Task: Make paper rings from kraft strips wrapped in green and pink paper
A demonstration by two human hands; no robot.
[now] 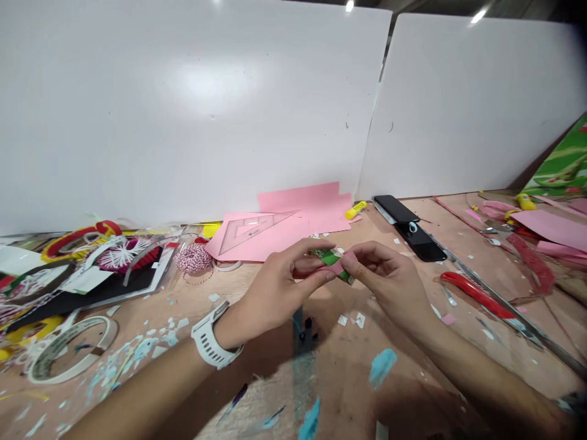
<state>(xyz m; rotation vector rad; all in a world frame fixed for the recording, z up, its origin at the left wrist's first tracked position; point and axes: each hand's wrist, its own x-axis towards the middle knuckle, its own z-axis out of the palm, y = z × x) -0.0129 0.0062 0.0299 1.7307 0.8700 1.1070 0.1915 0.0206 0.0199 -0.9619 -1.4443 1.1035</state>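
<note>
A set square [254, 231] on pink paper [321, 211] lies before the left hand [279, 281]. A steel ruler [463, 269] blocks the right hand [385, 275].

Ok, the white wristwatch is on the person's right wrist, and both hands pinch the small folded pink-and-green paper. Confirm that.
Wrong wrist, as the head view shows: the white wristwatch sits on the left wrist, not the right. The rest stands: the left hand and right hand both pinch the small folded pink-and-green paper.

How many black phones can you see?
2. One black phone lies by the white board, right of the pink paper. The other black phone, with a pale ring on it, lies just below, past the right hand.
</note>
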